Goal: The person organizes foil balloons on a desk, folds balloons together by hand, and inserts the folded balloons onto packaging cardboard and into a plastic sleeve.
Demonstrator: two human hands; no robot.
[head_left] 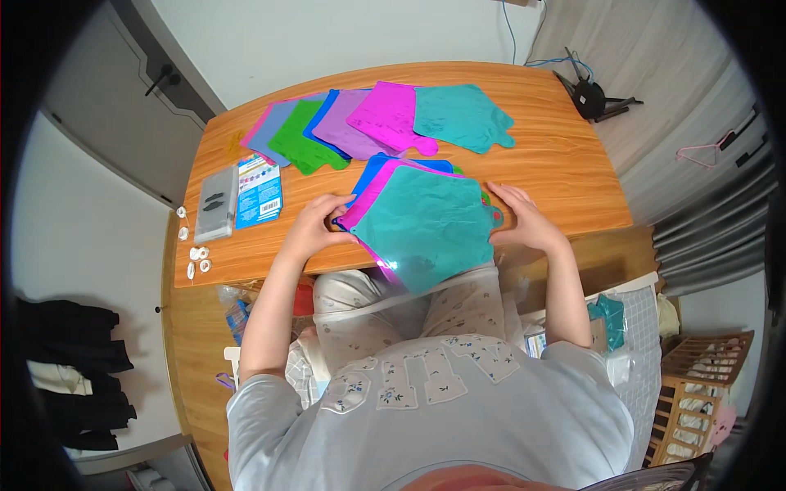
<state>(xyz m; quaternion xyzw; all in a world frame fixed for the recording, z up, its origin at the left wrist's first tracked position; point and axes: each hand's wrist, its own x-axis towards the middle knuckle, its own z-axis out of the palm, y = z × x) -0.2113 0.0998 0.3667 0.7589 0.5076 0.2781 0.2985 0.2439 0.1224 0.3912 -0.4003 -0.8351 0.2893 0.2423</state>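
Note:
A fanned stack of flat foil balloons lies at the table's near edge, its lower corner hanging over my lap. On top is a teal balloon [426,221]; magenta [370,195] and blue [377,166] ones show beneath, with bits of green and red at the right tabs. My left hand [315,225] is closed on the stack's left corner, thumb below and fingers above. At the right end, my right hand [530,221] curves round the tabs, fingers and thumb against the edge. Clear film stretches below the stack across my lap.
Across the back lies an overlapping row of similar flat balloons: teal [463,119], magenta [385,114], purple [348,131], green [304,141] and others. On the left are a grey plastic case [215,214], a blue-white printed card [259,196] and several small white rolls [198,254].

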